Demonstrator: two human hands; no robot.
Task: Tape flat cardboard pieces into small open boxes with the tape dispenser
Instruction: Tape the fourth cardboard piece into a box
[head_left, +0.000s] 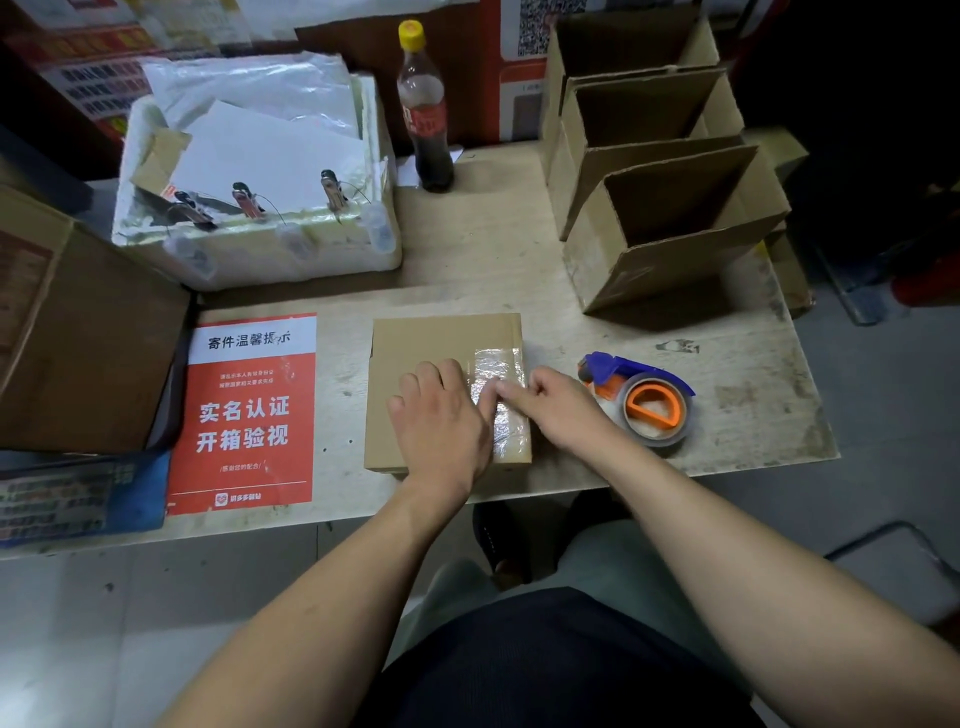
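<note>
Step in hand looks like smoothing tape on a box bottom. Cardboard box (415, 353) sits bottom-up on the near middle of the surface (467, 260), with clear tape (506, 395) running along its right side. Left hand (441, 415) lies flat on the box top, fingers straight, pressing it down. Right hand (556, 410) is at the box's right edge, fingers loosely curled, fingertips pressing the tape strip; it does not seem to grip anything. The two hands are close together, nearly touching over the tape.

Tape dispenser (644, 400), blue and orange, lies on the surface just right of the right hand, not held. Three finished open boxes (665, 208) stand nested in a row at far right. Foam box (260, 249) with papers and clips at far left, cola bottle (423, 109) behind it to the right, red-and-white notice (249, 415) stuck to the surface left of the box, large carton (78, 322) at left edge.

Next move, my guess: finish rubbing the tape ends over the edge, then turn the box open side up and set it with the finished ones. No flat cardboard piece is visible, so where the next one comes from can't be told.
</note>
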